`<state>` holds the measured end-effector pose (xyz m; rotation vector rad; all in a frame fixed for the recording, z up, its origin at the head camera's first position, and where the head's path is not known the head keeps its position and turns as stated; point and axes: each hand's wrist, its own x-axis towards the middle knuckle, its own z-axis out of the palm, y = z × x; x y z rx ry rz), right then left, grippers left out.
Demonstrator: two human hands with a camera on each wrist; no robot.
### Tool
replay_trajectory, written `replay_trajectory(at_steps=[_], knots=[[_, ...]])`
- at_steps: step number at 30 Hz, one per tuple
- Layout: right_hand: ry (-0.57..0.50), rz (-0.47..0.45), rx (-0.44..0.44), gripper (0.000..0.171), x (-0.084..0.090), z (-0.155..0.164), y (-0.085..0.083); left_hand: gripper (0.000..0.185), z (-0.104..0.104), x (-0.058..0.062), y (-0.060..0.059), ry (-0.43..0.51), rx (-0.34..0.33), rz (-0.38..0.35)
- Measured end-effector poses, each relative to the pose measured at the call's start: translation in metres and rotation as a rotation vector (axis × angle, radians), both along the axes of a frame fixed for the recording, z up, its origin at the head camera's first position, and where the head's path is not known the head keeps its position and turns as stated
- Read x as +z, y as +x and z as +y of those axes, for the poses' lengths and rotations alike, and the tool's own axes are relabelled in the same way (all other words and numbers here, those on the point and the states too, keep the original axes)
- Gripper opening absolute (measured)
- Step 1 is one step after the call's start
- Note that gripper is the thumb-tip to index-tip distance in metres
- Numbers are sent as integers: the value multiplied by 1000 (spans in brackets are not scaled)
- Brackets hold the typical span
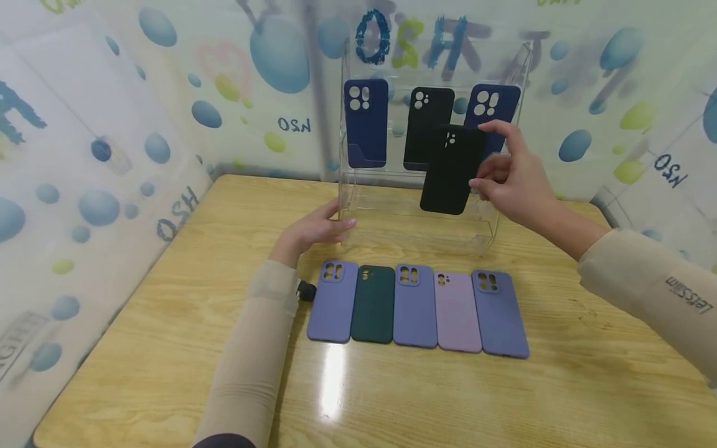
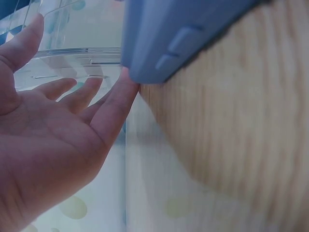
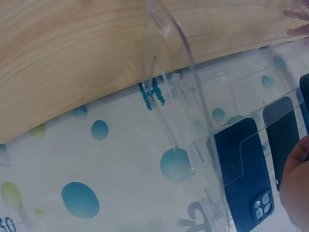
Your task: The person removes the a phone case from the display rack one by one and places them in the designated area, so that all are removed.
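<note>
My right hand (image 1: 506, 177) pinches a black phone case (image 1: 451, 169) and holds it in front of the middle tier of a clear acrylic display rack (image 1: 358, 205). The rack's top tier holds a dark blue case (image 1: 366, 122), a black case (image 1: 426, 121) and another dark blue case (image 1: 495, 102). My left hand (image 1: 319, 229) rests with straight fingers against the rack's lower left corner; in the left wrist view the left hand (image 2: 63, 130) shows an open palm against the clear plastic (image 2: 72, 60). Several cases lie in a row on the wooden table (image 1: 168, 323), among them a periwinkle one (image 1: 333, 302) and a dark green one (image 1: 373, 303).
Further along the row lie a lilac case (image 1: 457, 312) and more periwinkle cases (image 1: 500, 313). A small black object (image 1: 306, 291) sits by my left sleeve. Bubble-patterned walls (image 1: 101, 174) enclose the table on three sides. The rack's curved clear side (image 3: 178, 87) fills the right wrist view.
</note>
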<state>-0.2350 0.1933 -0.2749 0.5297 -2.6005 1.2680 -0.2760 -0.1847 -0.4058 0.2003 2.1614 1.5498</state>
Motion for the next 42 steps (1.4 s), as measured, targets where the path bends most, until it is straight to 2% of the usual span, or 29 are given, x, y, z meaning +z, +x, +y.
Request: replay_trajectory(at_steps=[5,13,19,29,33,39,42], knots=[[5,-20,-25,84,-2,13,7,85,0,-1,0,2,3,-2],[23,-47,-7,83,-10,40,22,83,0,-1,0,5,-2,2],[67,-115,-25,82,-20,63,32,84,0,0,1,9,-5,-3],[95,-120,-43,87,-31,101,50,80,0,2,0,8,-14,-4],[145,-118,-61,88,-35,118,54,81,0,1,-1,8,-14,-9],[243,-184,-97,90,-41,138,56,84,0,-1,-1,8,-4,-15],[278,-224,-83,93,-46,147,55,84,0,-1,-1,7,-1,-14]])
